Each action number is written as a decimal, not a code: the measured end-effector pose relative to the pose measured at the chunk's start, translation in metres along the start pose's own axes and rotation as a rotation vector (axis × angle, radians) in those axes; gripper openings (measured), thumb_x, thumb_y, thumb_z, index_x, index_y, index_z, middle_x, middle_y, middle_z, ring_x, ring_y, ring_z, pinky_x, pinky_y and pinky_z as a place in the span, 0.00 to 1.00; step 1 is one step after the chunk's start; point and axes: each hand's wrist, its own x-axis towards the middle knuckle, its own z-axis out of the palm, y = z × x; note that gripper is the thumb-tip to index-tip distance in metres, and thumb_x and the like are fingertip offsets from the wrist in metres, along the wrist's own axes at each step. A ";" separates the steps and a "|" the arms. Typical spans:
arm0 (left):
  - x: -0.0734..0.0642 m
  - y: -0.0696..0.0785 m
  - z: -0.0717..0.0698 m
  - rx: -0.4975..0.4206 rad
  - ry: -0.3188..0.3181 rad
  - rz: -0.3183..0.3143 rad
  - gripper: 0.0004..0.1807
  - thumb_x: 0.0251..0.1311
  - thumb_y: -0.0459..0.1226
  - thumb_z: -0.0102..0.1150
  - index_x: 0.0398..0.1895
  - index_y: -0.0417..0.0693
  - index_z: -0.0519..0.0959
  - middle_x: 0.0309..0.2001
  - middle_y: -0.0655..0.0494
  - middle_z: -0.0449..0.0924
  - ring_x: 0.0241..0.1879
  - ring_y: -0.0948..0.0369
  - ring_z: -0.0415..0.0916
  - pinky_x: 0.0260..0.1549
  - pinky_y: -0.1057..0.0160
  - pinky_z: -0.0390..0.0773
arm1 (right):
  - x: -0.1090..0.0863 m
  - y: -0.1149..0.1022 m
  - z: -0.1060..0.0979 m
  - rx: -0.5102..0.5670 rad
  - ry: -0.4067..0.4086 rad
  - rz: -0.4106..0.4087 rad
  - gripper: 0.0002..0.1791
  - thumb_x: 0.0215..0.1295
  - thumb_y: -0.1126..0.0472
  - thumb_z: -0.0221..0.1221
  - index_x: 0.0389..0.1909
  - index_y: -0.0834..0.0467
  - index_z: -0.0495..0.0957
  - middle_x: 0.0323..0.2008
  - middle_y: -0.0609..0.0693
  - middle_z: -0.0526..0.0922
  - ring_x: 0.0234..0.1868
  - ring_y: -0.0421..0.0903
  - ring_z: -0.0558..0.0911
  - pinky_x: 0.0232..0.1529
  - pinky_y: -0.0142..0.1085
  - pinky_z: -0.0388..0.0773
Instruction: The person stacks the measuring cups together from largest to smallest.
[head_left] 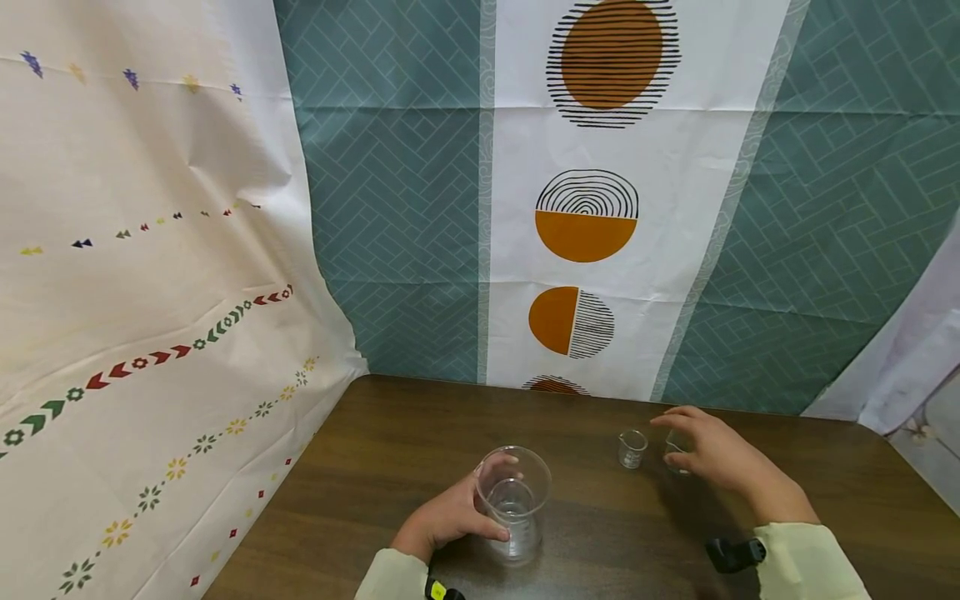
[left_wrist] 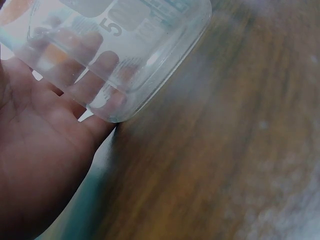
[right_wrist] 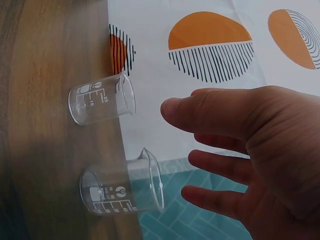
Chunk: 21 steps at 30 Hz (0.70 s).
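The left hand (head_left: 459, 510) curls its fingers and thumb around a large, clear glass beaker (head_left: 525, 537), upright on the brown wood-grain table (head_left: 600, 542). The right hand (head_left: 716, 450) hovers, fingers loosely spread, near 2 small, clear glass beakers (right_wrist: 102, 102), holding neither. These stand near the table's back edge, by teal-and-white patterned fabric (head_left: 405, 250); bare tabletop separates them from the large beaker.

We see the head view in soft, fairly even light, with a diffuse shadow on the table (head_left: 420, 433) below the right hand (head_left: 716, 454). The left wrist view is dimmer and hazy; pale glare lies at its lower right, and the table there looks blurred. In the dim right wrist view, we find the marks of one small beaker (right_wrist: 120, 185) rather sharp.
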 end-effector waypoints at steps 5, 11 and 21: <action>0.000 -0.002 -0.001 0.009 0.000 0.004 0.51 0.46 0.35 0.74 0.71 0.46 0.52 0.68 0.37 0.62 0.62 0.62 0.69 0.58 0.70 0.68 | 0.000 0.003 0.001 0.002 -0.001 0.001 0.27 0.52 0.60 0.69 0.56 0.58 0.77 0.57 0.64 0.75 0.56 0.65 0.76 0.51 0.59 0.73; 0.000 -0.003 -0.001 0.024 0.005 0.002 0.51 0.46 0.36 0.74 0.71 0.46 0.52 0.68 0.38 0.63 0.62 0.61 0.70 0.58 0.70 0.68 | -0.001 0.008 0.005 -0.001 0.000 -0.004 0.26 0.52 0.60 0.69 0.55 0.58 0.78 0.57 0.65 0.75 0.57 0.66 0.75 0.51 0.60 0.73; 0.001 -0.004 -0.002 0.009 -0.013 0.001 0.49 0.47 0.36 0.74 0.70 0.53 0.54 0.69 0.38 0.61 0.62 0.62 0.69 0.58 0.69 0.69 | 0.000 0.015 0.007 -0.013 0.019 -0.009 0.26 0.53 0.62 0.69 0.55 0.58 0.78 0.57 0.64 0.75 0.58 0.66 0.75 0.52 0.59 0.73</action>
